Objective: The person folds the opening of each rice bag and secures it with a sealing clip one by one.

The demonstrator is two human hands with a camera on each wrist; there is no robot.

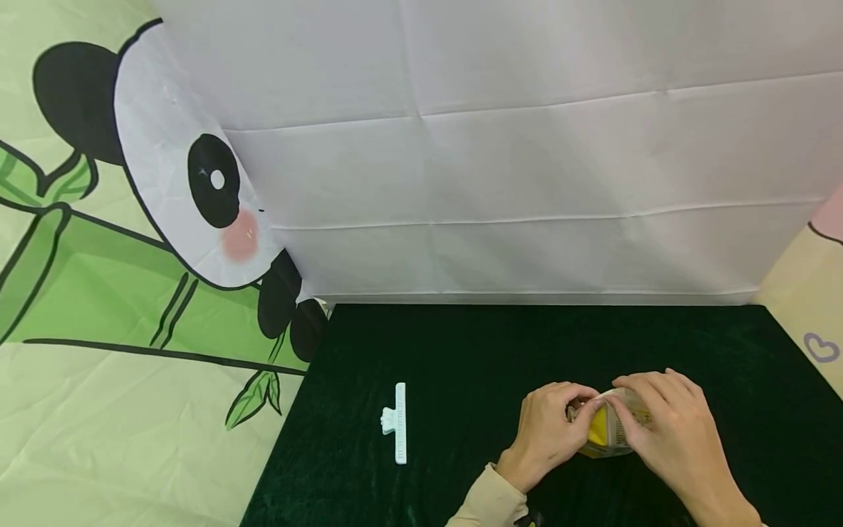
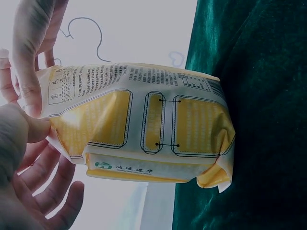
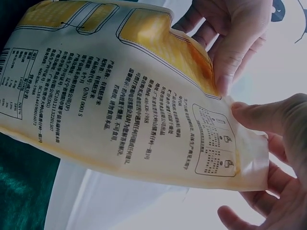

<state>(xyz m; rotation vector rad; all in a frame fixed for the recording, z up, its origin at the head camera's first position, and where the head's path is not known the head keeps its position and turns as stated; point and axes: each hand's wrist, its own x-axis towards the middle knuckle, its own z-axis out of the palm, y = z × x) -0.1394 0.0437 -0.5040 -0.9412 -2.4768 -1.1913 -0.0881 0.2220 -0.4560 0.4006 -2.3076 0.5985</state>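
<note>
A yellow and white printed food bag [image 1: 598,428] stands on the dark green cloth, toward the front right. My left hand [image 1: 549,424] pinches one side of its top edge between thumb and fingers. From the other side, my right hand [image 1: 678,424] pinches the same edge close by. In the left wrist view, the bag [image 2: 156,122] looks filled out, with yellow panels and a folded lower end. Rows of small print cover the bag's face [image 3: 96,110] in the right wrist view. Whether its top is sealed or torn, I cannot tell.
A pale bag-sealing clip [image 1: 400,424] with a long ridged bar lies on the dark green tablecloth [image 1: 474,351], well left of the hands. Behind the table hangs a white creased sheet [image 1: 514,168]. A panda-print cloth [image 1: 165,183] covers the left side.
</note>
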